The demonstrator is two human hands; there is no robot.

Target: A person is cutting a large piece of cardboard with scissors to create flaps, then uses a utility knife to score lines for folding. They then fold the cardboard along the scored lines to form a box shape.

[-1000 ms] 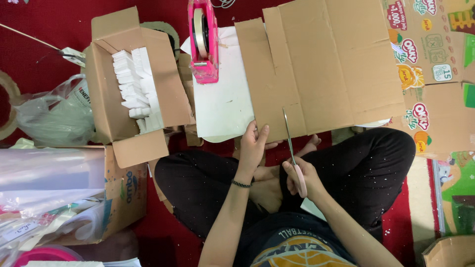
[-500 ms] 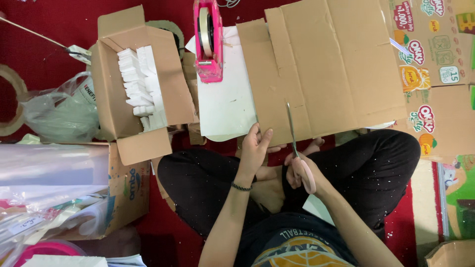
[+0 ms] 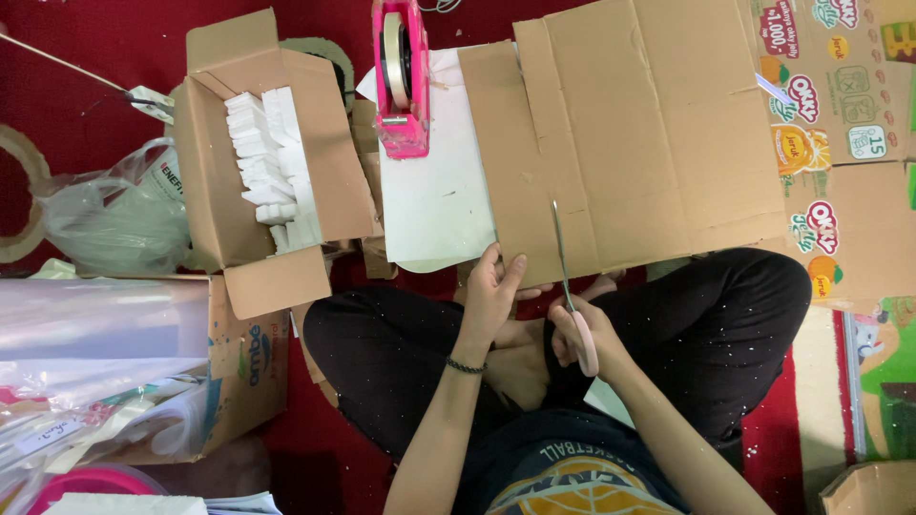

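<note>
Cross-legged on a red floor, I cut into a flattened cardboard sheet (image 3: 630, 143) that lies spread in front of my knees, its near edge reaching my lap. My right hand (image 3: 584, 336) is closed around the pink handles of the scissors (image 3: 565, 277), whose long blades run up into the board from its near edge. My left hand (image 3: 493, 291) lies flat and open on the sheet just left of the cut, fingers spread, pinning it down and gripping nothing.

By my judgement the board is light but stiff, inclined to crease along its fold lines rather than bend freely, so it is best held near the blade, at the edge where my left palm presses. It is plain brown corrugated board with several scored flaps, overlapping a white paper sheet (image 3: 434, 191) to its left. A pink tape dispenser (image 3: 401, 76) stands on that paper. Further left, an open carton (image 3: 215, 181) holds white foam pieces (image 3: 272, 162), and a printed box panel (image 3: 840, 143) lies to the right
</note>
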